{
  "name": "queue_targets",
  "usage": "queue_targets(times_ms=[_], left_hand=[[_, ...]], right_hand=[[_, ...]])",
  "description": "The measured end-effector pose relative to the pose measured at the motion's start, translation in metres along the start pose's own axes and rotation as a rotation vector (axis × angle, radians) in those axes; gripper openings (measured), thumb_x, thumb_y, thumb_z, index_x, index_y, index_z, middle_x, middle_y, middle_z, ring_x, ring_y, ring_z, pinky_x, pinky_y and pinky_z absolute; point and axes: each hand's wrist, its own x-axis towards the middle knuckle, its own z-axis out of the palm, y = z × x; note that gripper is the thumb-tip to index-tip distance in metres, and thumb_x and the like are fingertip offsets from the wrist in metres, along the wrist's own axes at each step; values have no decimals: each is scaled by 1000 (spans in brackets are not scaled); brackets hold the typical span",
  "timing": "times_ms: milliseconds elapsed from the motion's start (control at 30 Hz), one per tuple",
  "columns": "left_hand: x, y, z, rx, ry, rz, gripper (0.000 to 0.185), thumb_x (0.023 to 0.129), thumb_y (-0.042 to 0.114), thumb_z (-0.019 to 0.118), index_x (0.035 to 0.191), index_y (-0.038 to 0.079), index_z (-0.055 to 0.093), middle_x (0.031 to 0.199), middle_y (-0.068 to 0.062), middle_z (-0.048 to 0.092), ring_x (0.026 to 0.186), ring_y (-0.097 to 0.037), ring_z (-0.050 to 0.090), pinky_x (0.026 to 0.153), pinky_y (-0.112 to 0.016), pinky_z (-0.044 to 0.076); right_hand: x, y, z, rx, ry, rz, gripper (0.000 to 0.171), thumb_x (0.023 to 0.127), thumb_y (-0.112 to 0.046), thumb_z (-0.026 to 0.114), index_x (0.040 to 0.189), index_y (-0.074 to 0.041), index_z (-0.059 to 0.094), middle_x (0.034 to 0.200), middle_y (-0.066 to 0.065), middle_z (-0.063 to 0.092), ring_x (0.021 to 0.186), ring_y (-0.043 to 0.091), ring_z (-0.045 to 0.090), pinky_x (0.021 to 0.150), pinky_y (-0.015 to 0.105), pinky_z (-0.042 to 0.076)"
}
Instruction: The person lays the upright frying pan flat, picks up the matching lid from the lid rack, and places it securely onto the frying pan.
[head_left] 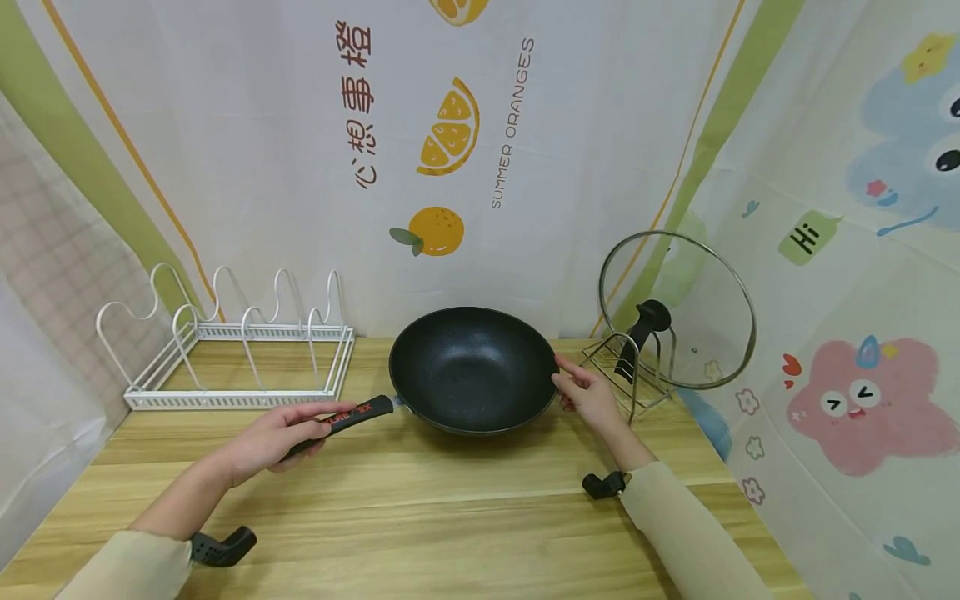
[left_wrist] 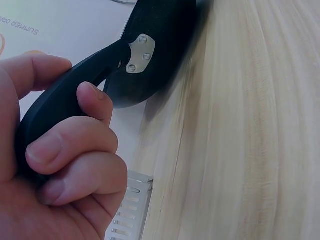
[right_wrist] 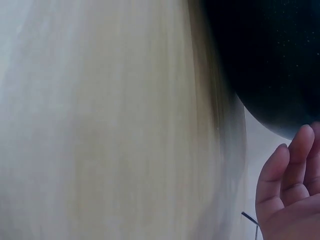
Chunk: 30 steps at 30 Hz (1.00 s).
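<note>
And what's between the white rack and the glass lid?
The head view shows the black wok between them, with the right hand at its side nearer the lid.

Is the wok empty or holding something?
Empty: the head view looks into the wok, and its dark inner surface shows bare, with nothing lying in it.

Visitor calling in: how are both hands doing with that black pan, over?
Left hand gripping handle. Right hand at opposite edge. Black pan hollow side up. Wire stand with glass lid near right hand.
</note>
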Motion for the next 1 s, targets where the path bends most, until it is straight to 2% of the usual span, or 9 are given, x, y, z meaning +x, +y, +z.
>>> queue_targets(times_ms=[367, 600, 1000], left_hand=[[2, 3, -4, 8, 6, -9, 45, 114, 21, 58, 158, 15, 59, 86, -1, 59, 53, -5, 39, 48, -19, 30], [5, 1, -9, 12, -9, 14, 45, 115, 20, 56, 159, 11, 57, 84, -2, 59, 54, -5, 41, 47, -19, 31], [8, 0, -17, 7, -13, -6, 43, 115, 23, 57, 158, 18, 61, 83, -2, 58, 54, -6, 39, 47, -21, 31]], right_hand=[[-5, -3, 2, 11, 17, 11, 54, 106, -22, 77, 156, -9, 62, 78, -4, 66, 67, 8, 62, 64, 23, 56], [-7, -3, 3, 0, 34, 15, 53, 106, -23, 77, 156, -10, 63, 77, -6, 66, 65, 7, 62, 64, 24, 57], [-12, -3, 5, 9, 42, 31, 55, 106, -23, 77, 157, -10, 61, 76, -5, 67, 64, 6, 61, 63, 22, 57]])
